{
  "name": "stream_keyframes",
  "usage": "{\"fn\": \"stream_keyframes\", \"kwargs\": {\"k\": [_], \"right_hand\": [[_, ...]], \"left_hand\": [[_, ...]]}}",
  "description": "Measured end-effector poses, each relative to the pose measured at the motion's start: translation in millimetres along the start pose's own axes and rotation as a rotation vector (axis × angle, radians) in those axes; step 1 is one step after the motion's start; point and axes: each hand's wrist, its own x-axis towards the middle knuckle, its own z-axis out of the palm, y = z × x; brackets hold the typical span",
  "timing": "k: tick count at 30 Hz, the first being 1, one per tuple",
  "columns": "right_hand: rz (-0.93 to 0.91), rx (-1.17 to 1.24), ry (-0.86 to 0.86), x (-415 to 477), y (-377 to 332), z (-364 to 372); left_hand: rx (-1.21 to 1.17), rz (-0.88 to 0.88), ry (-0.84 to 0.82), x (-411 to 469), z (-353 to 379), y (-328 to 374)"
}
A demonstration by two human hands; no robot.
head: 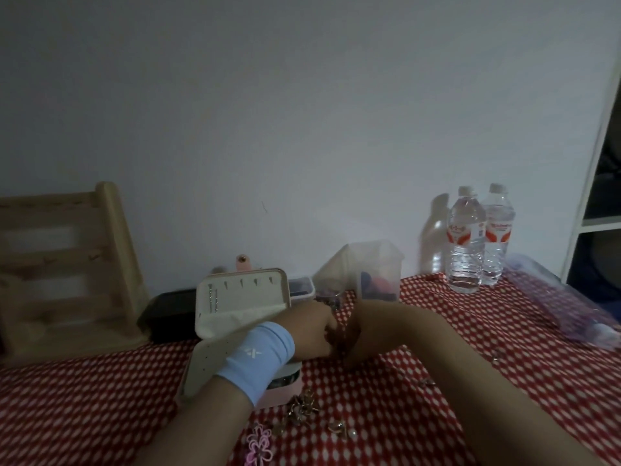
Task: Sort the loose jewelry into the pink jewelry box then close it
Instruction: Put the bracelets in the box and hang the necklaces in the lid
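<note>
The pink jewelry box stands open on the red patterned tablecloth, its cream-lined lid upright with a few pieces hung inside. My left hand, with a light blue wristband, reaches over the box, and its curled fingers pinch a small dark piece of jewelry. My right hand meets it from the right, but its fingers are hidden. Loose jewelry lies in front of the box: a gold-toned tangle, small pearl pieces and a pink flower piece.
Two water bottles stand at the back right, with a clear plastic container left of them. A wooden rack and a dark case are at the left. A purple plastic bag lies far right. Small pieces dot the cloth.
</note>
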Motion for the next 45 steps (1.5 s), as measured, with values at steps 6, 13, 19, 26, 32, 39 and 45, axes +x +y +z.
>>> {"fn": "stream_keyframes", "kwargs": {"k": [6,13,19,26,32,39,45], "right_hand": [[-0.023,0.011,0.0,2,5,-3],[-0.058,0.528,0.104,-5,3,-26],[-0.175,0.773,-0.021,0,-29,-56],[-0.263,0.74,-0.076,20,-76,-83],[-0.364,0.668,0.009,46,-104,-76],[-0.37,0.709,0.08,66,-110,-65],[-0.359,0.682,0.038,74,-116,-54]], "left_hand": [[-0.07,0.061,0.026,-3,2,-6],[-0.673,0.029,0.231,-9,-22,-18],[-1.08,-0.001,0.248,-19,-48,-36],[-1.205,0.022,0.237,-56,-88,-59],[-1.102,0.009,0.264,-77,-104,-89],[-0.826,-0.176,0.214,-96,-111,-119],[-0.731,-0.233,0.307,-109,-117,-135]]}}
